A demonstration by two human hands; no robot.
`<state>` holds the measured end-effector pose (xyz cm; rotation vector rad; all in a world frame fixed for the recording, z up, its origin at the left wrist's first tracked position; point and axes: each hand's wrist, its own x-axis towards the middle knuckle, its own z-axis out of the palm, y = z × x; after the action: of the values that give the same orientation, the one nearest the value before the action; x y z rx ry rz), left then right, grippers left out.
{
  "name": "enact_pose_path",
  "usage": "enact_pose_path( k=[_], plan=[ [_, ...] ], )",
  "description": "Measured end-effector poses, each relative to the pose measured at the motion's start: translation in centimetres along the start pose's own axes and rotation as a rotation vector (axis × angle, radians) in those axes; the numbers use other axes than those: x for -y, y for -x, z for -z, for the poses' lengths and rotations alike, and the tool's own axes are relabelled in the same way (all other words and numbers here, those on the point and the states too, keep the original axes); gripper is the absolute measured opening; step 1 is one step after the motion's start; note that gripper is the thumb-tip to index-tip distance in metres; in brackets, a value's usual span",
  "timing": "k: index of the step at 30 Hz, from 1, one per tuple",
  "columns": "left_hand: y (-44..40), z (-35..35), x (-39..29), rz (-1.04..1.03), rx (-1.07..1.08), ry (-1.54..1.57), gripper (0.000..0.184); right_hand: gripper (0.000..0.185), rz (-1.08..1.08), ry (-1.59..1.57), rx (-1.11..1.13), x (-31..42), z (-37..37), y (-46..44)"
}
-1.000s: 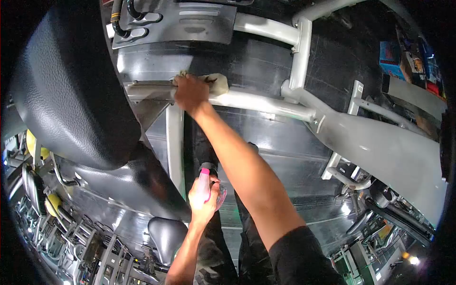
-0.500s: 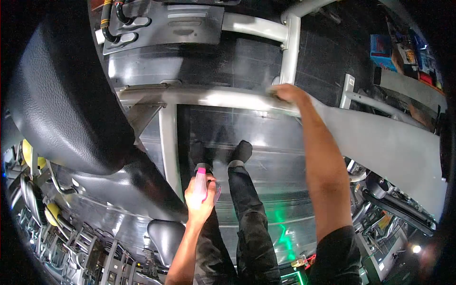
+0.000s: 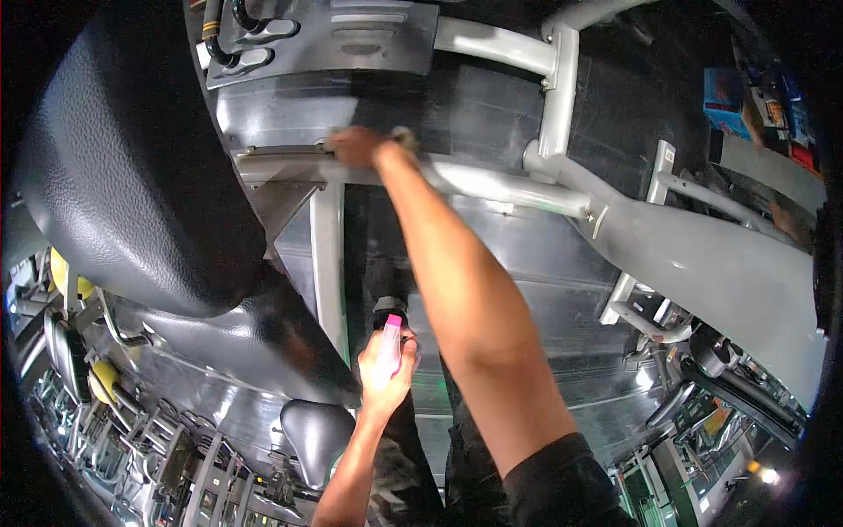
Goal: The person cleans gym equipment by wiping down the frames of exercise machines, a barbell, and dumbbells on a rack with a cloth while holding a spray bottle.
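Note:
My left hand is wrapped around a clear spray bottle with a pink top, held low in front of my legs. Stretched out ahead, my right hand is at the left part of the silver-grey frame tube of a gym machine. It is smeared by motion. A small greyish cloth shows at its edge, and the closed fingers seem to press it on the tube. Most of the cloth is hidden or blurred.
Black padded upholstery rises close on my left, with a smaller black pad below it. A wide grey machine cover lies to the right. Beyond the tube is a grey foot plate. Other gym machines stand around the edges.
My right hand has swept left along the tube, from its right end to near the black upholstery. My left hand still holds the spray bottle. The view has shifted slightly.

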<state>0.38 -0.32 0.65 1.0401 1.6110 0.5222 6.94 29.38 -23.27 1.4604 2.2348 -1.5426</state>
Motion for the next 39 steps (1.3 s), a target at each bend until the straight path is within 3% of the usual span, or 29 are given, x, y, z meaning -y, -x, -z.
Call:
enact_pose_path(
  k=[1,4,5,6,7,8,9,10,11,12,14,18,20,22,25,26,27,30,33,35,37,39],
  plan=[
    [0.0,0.1,0.0,-0.037,-0.024,-0.013,0.01,0.05,0.118,0.143,0.045,0.3,-1.1,-2.2],
    [-0.2,0.0,-0.4,-0.05,-0.025,-0.052,0.012,0.049,0.018,0.018,0.047,3.7,4.7,6.8],
    [-0.4,-0.1,-0.6,-0.026,-0.008,-0.084,0.011,0.052,-0.112,-0.084,-0.029,1.8,3.7,7.3],
    [-0.4,-0.2,-0.7,0.007,-0.006,-0.038,0.009,0.052,-0.203,-0.031,0.058,-1.4,3.1,7.4],
    [-0.3,-0.2,-0.9,0.014,-0.004,-0.042,0.009,0.047,-0.248,-0.194,0.061,-1.7,5.5,11.6],
    [-0.5,-0.4,-1.0,-0.076,-0.002,-0.039,0.009,0.041,-0.085,0.002,-0.03,-6.7,4.4,13.1],
    [-0.6,-0.5,-1.1,-0.17,0.001,-0.032,0.008,0.036,-0.212,0.065,0.177,-8.6,6.5,16.4],
    [-0.6,-0.6,-1.1,-0.175,0.005,-0.029,0.008,0.034,-0.554,-0.049,0.121,-9.0,8.1,20.6],
    [-0.5,-0.7,-0.9,-0.201,0.01,-0.059,0.008,0.034,-0.597,-0.032,0.065,-9.2,9.8,25.1],
    [-0.4,-0.8,-0.7,-0.226,0.015,-0.09,0.008,0.034,-0.751,0.092,-0.026,-16.9,7.4,26.6],
    [0.0,-0.9,-0.1,-0.212,0.028,-0.088,0.008,0.041,-0.816,-0.262,-0.024,-16.1,9.9,30.3],
    [0.9,-1.1,0.6,-0.181,0.031,-0.036,0.009,0.037,-0.819,-0.029,-0.257,-14.9,6.7,29.3],
    [1.0,-0.9,1.0,-0.174,0.03,-0.033,0.009,0.037,-0.614,-0.231,-0.347,-11.3,5.9,28.1],
    [1.4,-0.8,1.5,-0.154,0.034,-0.027,0.009,0.036,-0.428,-0.177,-0.508,-7.3,3.7,26.1],
    [1.0,-0.5,1.6,-0.171,0.023,-0.074,0.01,0.043,-0.04,0.058,-0.959,-2.0,-2.6,23.6],
    [0.9,-0.3,1.0,-0.187,0.017,-0.119,0.01,0.045,-0.023,-0.065,-0.994,0.8,-3.9,24.5],
    [0.8,-0.2,0.8,-0.201,0.011,-0.164,0.009,0.05,0.011,-0.004,-0.871,1.6,-4.2,25.3],
    [0.8,0.4,1.0,-0.182,0.001,-0.129,0.009,0.04,-0.125,-0.641,-0.738,1.9,-8.5,28.2],
    [0.7,0.9,1.3,-0.183,-0.002,-0.141,0.009,0.03,-0.371,-1.404,-0.615,-9.8,-18.1,31.2],
    [0.7,1.2,1.9,-0.208,0.007,-0.202,0.009,0.033,-0.658,-2.153,-0.98,-10.2,-13.6,33.2],
    [0.8,1.1,1.9,-0.206,-0.001,-0.187,0.009,0.043,-0.385,-2.295,-1.099,-19.6,-13.8,34.7],
    [0.8,1.1,2.1,-0.204,-0.006,-0.175,0.009,0.039,-0.456,-2.133,-1.45,-17.4,-7.1,33.5]
  ],
)
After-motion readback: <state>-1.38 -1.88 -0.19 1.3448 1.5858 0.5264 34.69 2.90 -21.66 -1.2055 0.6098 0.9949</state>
